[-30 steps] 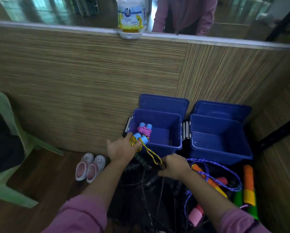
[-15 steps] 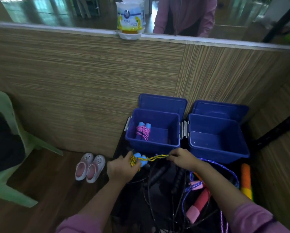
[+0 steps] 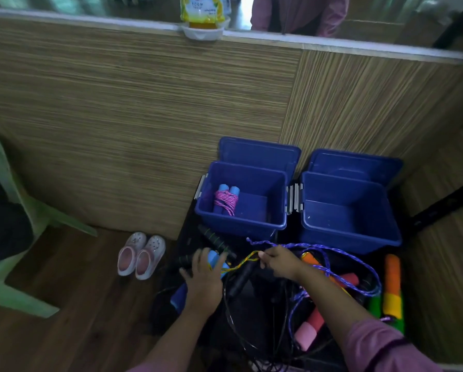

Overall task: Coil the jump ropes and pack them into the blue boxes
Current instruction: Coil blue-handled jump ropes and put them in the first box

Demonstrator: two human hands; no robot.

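Yellow cord (image 3: 247, 260) runs taut between the hands: the left hand (image 3: 202, 280) curls round the light-blue handles (image 3: 214, 260), and the right hand (image 3: 280, 261) pinches the cord's free end just beside them. The step looks like winding this rope onto its handles. One pink-corded bundle (image 3: 225, 201) lies at the left box's (image 3: 241, 225) left wall; the right box (image 3: 351, 237) holds none. Next, the wraps must be finished and tucked, then the bundle lifted over the left box's near rim. Loose ropes (image 3: 332, 264) wait beneath.
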